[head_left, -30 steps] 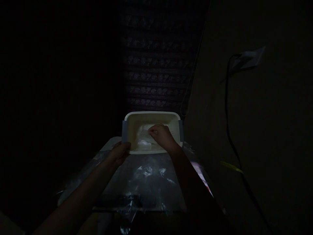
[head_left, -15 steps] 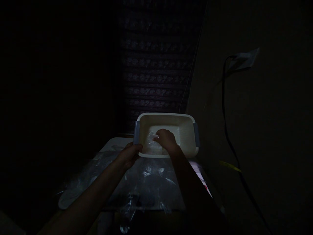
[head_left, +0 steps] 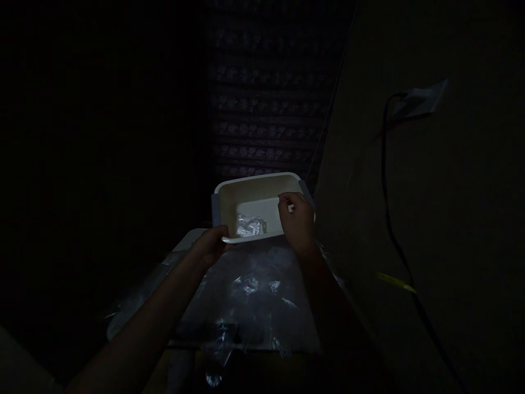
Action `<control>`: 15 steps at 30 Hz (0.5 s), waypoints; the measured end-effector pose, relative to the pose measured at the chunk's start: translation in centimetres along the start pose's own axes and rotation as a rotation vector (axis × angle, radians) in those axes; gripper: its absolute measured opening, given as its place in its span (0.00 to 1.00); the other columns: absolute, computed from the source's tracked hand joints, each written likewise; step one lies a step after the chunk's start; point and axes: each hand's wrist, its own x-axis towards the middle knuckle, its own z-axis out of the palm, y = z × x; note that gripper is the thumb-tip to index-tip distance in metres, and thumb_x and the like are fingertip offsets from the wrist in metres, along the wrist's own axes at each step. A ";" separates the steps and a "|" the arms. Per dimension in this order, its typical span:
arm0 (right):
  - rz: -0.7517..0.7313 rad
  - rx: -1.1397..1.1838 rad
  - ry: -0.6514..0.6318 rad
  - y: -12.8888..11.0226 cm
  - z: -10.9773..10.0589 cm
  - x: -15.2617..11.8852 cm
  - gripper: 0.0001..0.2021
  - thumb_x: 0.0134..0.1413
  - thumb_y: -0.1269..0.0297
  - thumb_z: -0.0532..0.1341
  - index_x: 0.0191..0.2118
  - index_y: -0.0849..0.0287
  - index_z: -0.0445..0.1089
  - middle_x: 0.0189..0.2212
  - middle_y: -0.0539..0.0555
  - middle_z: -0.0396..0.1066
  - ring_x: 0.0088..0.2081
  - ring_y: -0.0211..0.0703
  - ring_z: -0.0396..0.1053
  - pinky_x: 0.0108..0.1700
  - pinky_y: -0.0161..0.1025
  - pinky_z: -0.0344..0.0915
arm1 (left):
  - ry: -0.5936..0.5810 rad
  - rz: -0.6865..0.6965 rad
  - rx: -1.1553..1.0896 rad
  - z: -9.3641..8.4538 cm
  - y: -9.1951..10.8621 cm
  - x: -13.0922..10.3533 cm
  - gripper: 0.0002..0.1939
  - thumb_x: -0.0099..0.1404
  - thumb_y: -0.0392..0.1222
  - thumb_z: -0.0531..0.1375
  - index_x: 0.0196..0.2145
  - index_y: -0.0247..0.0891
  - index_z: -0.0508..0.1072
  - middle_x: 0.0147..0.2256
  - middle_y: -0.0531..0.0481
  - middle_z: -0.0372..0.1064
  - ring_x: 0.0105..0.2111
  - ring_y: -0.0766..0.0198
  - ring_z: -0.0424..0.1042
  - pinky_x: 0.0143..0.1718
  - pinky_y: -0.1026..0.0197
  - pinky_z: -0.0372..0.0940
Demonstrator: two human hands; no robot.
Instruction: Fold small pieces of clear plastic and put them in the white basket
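Note:
A cream plastic basin (head_left: 256, 189) with grey end handles is held up, tilted toward me, above a table. My left hand (head_left: 213, 241) grips its near left corner, thumb over the rim. A crumpled piece of clear plastic (head_left: 251, 225) lies on the basin's floor at the left. My right hand (head_left: 297, 219) is over the basin's right part. Its thumb and fingers curl together with a small pale gap between them. Whether anything is pinched there is too dark to see.
Clear plastic sheeting (head_left: 254, 306) covers much of the white table (head_left: 191, 238). On the right wall are an outlet plate (head_left: 426, 101), a black cable (head_left: 391, 230) and a yellow tie (head_left: 396, 282). A patterned curtain (head_left: 262, 128) hangs behind.
My right hand has moved from the plastic piece to the basin's right side. The plastic stays in the basin. The basin has risen, shifted left and tilted, its right end higher.

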 end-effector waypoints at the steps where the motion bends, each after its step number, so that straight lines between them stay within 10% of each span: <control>1: -0.008 0.022 0.029 -0.2 -0.2 0.0 0.11 0.43 0.68 0.46 0.29 0.61 0.64 0.28 0.53 0.64 0.31 0.37 0.60 0.33 0.33 0.55 | -0.005 -0.003 -0.018 -0.3 0.5 0.2 0.09 0.35 0.25 0.46 0.18 0.31 0.60 0.13 0.53 0.55 0.13 0.69 0.59 0.11 0.67 0.59; 8: 0.056 0.017 -0.022 1.7 1.2 -0.2 0.11 0.42 0.68 0.47 0.27 0.61 0.65 0.27 0.53 0.65 0.30 0.36 0.61 0.32 0.32 0.55 | 0.174 0.176 -0.069 -4.2 2.7 4.0 0.13 0.36 0.24 0.48 0.23 0.32 0.61 0.18 0.50 0.58 0.18 0.67 0.63 0.12 0.68 0.61; 15: 0.234 -0.139 -0.411 6.7 3.5 -1.7 0.11 0.39 0.70 0.48 0.25 0.60 0.67 0.26 0.53 0.68 0.28 0.36 0.64 0.29 0.31 0.56 | 0.261 0.125 -0.067 -7.6 2.0 6.9 0.12 0.37 0.25 0.49 0.24 0.33 0.61 0.20 0.50 0.58 0.19 0.68 0.62 0.13 0.69 0.61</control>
